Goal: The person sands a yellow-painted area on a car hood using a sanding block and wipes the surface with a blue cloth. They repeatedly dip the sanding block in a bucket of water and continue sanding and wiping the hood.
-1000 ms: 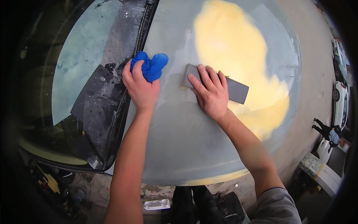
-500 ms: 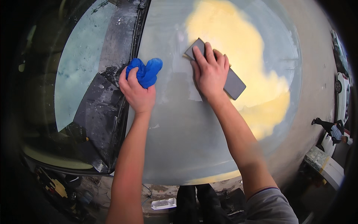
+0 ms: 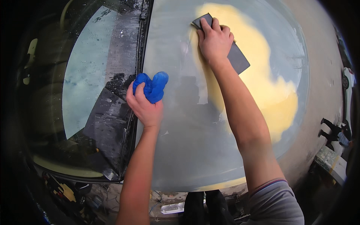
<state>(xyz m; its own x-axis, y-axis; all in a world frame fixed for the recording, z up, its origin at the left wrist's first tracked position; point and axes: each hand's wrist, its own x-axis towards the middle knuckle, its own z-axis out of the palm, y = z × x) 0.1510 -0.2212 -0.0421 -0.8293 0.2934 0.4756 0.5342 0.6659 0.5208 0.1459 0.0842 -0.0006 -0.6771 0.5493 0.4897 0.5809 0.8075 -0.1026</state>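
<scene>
In the head view, your left hand [image 3: 145, 108] has its fingers curled around a bunched, bright blue, soft-looking cloth [image 3: 157, 84], gripping it beside the black windshield edge [image 3: 144, 41]. Your right hand [image 3: 216, 42] lies over a dark grey, flat rectangular block [image 3: 239, 59], fingers bent across its top and thumb toward its left side, clasping it. That block rests on the smooth yellow patch [image 3: 257, 45] of the dull grey, curved car panel [image 3: 180, 157], slanting from upper left to lower right, its far end at the patch's left border. To your left, dark, water-spotted sheeting [image 3: 107, 116] covers part of the glass; below, a white, shallow tray [image 3: 172, 208] sits near your feet.
</scene>
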